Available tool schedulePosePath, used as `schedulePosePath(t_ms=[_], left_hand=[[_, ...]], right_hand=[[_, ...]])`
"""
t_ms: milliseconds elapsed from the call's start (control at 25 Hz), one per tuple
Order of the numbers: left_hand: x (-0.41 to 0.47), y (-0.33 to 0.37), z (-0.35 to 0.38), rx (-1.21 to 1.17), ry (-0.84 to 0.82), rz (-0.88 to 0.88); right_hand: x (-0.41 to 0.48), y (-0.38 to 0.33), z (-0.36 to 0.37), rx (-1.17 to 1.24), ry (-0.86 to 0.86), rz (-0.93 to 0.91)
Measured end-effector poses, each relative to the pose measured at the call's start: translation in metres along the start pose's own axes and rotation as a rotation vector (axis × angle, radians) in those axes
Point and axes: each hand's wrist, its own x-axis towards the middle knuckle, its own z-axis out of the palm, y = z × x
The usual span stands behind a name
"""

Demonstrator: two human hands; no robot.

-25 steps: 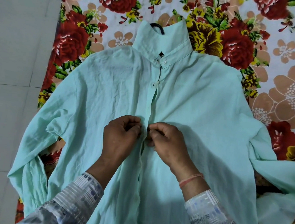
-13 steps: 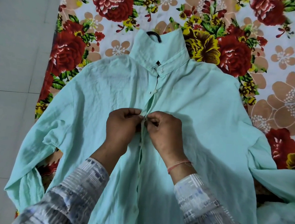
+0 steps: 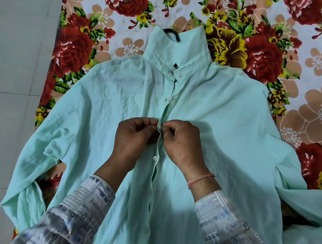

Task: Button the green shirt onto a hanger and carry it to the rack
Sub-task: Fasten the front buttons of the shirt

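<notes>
Where the green shirt [image 3: 224, 117] lies flat, front up, on a floral sheet [image 3: 263, 58], collar [image 3: 182, 51] at the far end, both hands meet at its centre placket [image 3: 154, 175]. Grip of left hand [image 3: 133, 137] narrow, fingers curled, pinching the left placket edge. Grip of right hand [image 3: 183, 143] narrow, pinching the right edge against it. Hook of the black hanger [image 3: 171, 33] pokes out of the collar. One white button [image 3: 155, 158] shows just nearer than the hands. Tiled floor [image 3: 14, 70] to the left.
</notes>
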Motion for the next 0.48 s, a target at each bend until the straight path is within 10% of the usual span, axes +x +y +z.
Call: schedulePosePath(t_ms=[480], left_hand=[[0.001,-0.016,0.009,0.131,0.105,0.086]], right_hand=[[0.007,0.004,-0.005,0.052,-0.052,0.159]])
